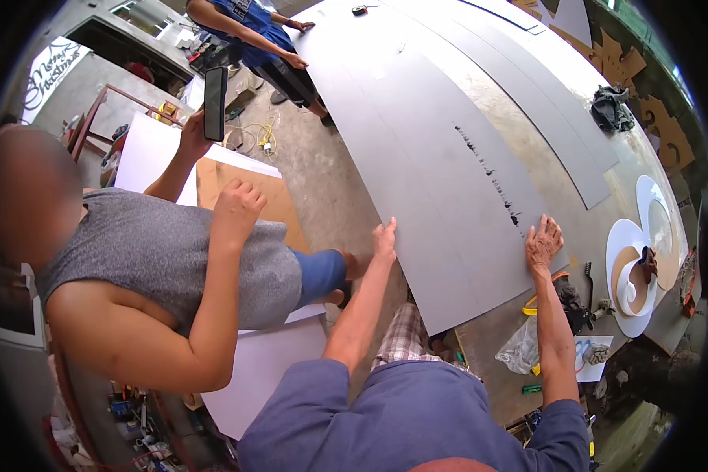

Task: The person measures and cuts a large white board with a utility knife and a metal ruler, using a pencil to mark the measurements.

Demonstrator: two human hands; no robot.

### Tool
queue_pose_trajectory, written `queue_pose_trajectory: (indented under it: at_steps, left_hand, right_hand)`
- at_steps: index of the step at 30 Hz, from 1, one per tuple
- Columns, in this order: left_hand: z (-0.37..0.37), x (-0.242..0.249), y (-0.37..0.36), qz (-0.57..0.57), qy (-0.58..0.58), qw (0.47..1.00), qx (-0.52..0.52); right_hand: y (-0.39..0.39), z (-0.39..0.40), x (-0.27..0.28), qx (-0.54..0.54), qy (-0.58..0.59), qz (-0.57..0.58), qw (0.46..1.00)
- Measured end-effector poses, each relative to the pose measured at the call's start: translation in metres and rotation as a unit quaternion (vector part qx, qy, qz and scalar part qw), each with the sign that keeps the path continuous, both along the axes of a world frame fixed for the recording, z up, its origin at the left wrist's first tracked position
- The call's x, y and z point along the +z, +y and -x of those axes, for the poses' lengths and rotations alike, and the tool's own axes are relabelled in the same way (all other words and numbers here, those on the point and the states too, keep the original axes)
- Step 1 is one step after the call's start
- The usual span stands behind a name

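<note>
A large grey sheet [425, 228] lies across the work table, its near end jutting past the table's left edge. A line of dark, ragged marks runs along its surface. My left hand [385, 239] is closed on the sheet's left edge, with the fingers partly hidden. My right hand [543, 242] grips the right edge near the close corner, thumb on top and fingers bent over the side. At the far end, another person in a blue jersey [244, 20] has both hands on the same sheet.
Left of me, a person in a grey tank top [157, 252] holds up a phone [215, 102]. Narrower grey strips [527, 102] lie on the table. To the right are white curved cut-outs [625, 275], a black cloth [612, 108], a plastic bag [519, 350] and a brush [589, 283].
</note>
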State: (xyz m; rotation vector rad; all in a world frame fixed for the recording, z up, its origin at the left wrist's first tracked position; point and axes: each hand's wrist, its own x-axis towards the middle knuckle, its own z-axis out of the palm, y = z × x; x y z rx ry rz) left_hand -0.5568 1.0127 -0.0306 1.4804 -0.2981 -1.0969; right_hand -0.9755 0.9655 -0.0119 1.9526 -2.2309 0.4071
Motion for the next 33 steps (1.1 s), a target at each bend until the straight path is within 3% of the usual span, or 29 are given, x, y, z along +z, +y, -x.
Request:
queue_pose_trajectory:
  at_steps: [3, 4, 7, 9, 11, 17, 27, 29, 31, 33]
  left_hand:
    - [-0.009, -0.054, -0.005, -0.066, -0.093, 0.993, 0.032]
    - [-0.017, -0.072, -0.003, -0.051, -0.064, 0.997, 0.007]
    - [0.010, -0.013, 0.004, -0.029, 0.040, 0.999, 0.018]
    - [0.010, -0.017, 0.005, 0.004, 0.038, 0.999, 0.029]
    - [0.009, -0.012, 0.007, -0.036, -0.011, 0.999, 0.018]
    - [0.014, 0.004, 0.016, -0.031, 0.008, 0.999, 0.013]
    - [0.023, -0.008, 0.055, 0.004, -0.012, 1.000, -0.011]
    - [0.021, -0.016, 0.063, -0.054, -0.159, 0.986, -0.009]
    - [0.025, -0.019, 0.073, -0.080, -0.413, 0.907, -0.005]
    - [0.037, 0.007, 0.092, -0.017, -0.541, 0.840, -0.034]
  right_hand:
    - [-0.004, 0.003, 0.003, -0.022, -0.065, 0.007, 0.998]
    - [-0.004, 0.008, 0.005, -0.013, -0.056, 0.003, 0.998]
    - [-0.008, 0.027, 0.015, 0.024, -0.081, -0.073, 0.994]
    - [-0.010, 0.037, 0.021, 0.050, -0.112, -0.142, 0.982]
    - [-0.009, 0.043, 0.025, 0.053, -0.160, -0.180, 0.969]
    - [-0.002, 0.052, 0.024, 0.076, -0.179, -0.162, 0.968]
    - [0.001, 0.050, 0.031, 0.107, -0.113, -0.219, 0.963]
    - [0.008, 0.044, 0.028, 0.088, -0.130, -0.199, 0.967]
    - [0.015, 0.034, 0.028, 0.092, -0.156, -0.110, 0.977]
    - [0.025, 0.017, 0.026, 0.097, -0.183, -0.044, 0.977]
